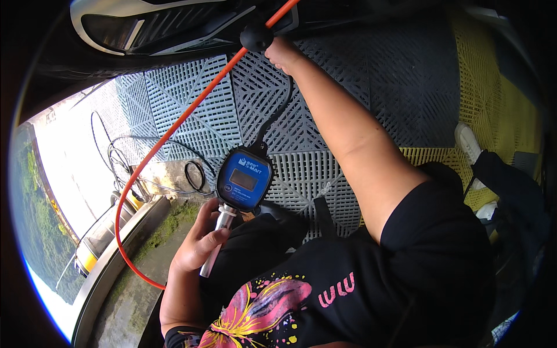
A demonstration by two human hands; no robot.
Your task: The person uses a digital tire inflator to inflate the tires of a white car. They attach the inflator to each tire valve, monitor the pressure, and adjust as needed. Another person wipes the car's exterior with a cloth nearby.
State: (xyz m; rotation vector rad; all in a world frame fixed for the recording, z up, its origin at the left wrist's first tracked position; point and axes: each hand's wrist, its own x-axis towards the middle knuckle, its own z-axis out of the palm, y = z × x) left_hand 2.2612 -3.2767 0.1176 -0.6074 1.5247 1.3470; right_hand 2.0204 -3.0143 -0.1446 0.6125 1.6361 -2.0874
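My left hand (202,241) is wrapped around the silver metal handle (213,256) of a digital tyre inflator gauge. The gauge's blue face (250,198) has a small grey display and black casing, and it points up toward me. From its top a black rubber hose (278,111) curves up to my right hand (280,56). That hand is stretched out beside the dark car, its fingers curled where the hose meets it. A black ball (256,38) on the orange air hose (187,113) covers some of its fingertips, and the hose's end is hidden.
A dark car's bumper with silver trim (143,28) spans the top left. Plastic grating tiles (304,178) cover the floor. Loose black cable (119,156) lies left, near a mossy concrete ledge (143,243). At right stands another person, a white shoe (469,141) showing.
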